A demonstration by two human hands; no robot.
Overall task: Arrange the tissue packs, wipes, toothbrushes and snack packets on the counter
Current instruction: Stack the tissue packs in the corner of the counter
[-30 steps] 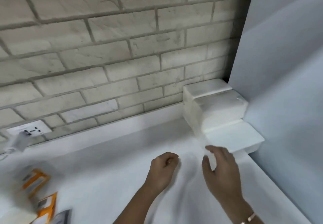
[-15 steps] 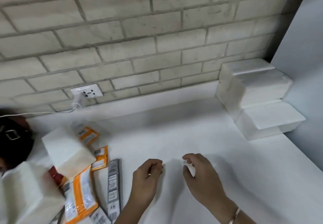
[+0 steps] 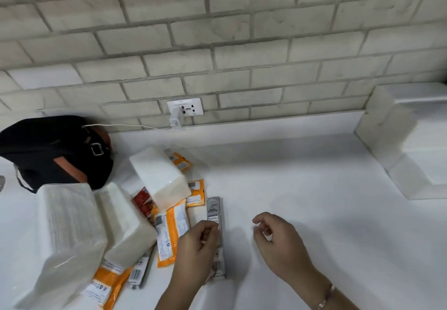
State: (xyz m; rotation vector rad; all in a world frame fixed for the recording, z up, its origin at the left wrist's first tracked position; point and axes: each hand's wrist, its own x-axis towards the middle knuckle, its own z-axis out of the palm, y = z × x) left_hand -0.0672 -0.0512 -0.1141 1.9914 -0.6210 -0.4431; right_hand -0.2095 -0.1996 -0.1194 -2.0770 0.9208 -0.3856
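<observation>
If left hand drags grey toothbrush pack out carelessly, tilted tissue pack leaning on orange wipes packets may slide, near-left pile may spread. Left fingers curled over pack's middle; grip or mere touch, cannot tell. Right hand hovers right of pack, fingers loosely curled, holding nothing. Stacked tissue packs far right, well apart
</observation>
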